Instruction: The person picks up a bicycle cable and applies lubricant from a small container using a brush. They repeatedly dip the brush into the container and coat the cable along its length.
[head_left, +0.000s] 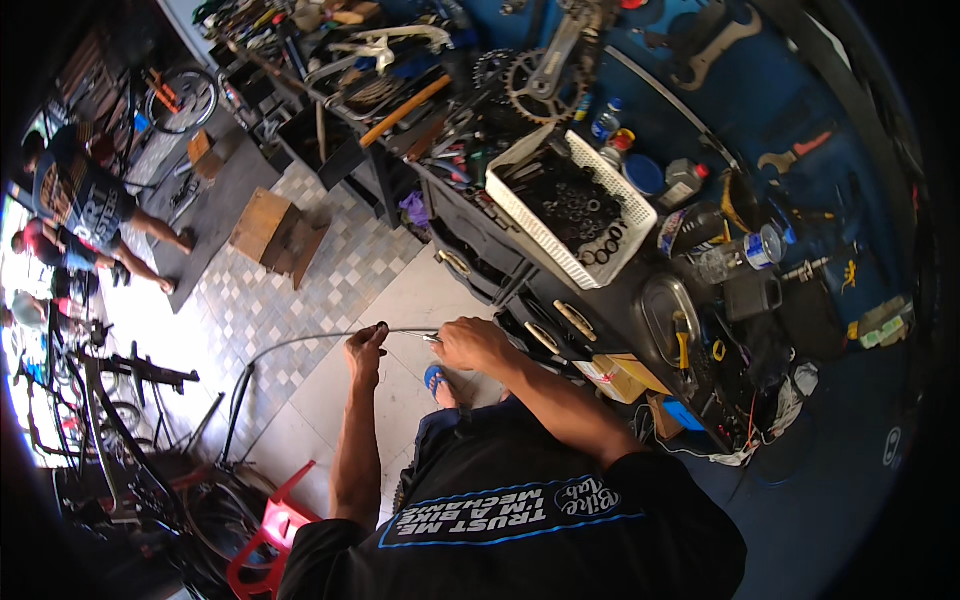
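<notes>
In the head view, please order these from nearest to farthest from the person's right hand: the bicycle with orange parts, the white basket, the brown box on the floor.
From the right hand:
1. White basket: on the workbench, ahead and to the right.
2. Brown box: on the floor, ahead and to the left.
3. Bicycle with orange parts: far background, upper left.

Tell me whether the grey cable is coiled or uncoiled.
Uncoiled where it shows: the grey cable arcs away from the left hand in one open curve, without a loop.
</notes>
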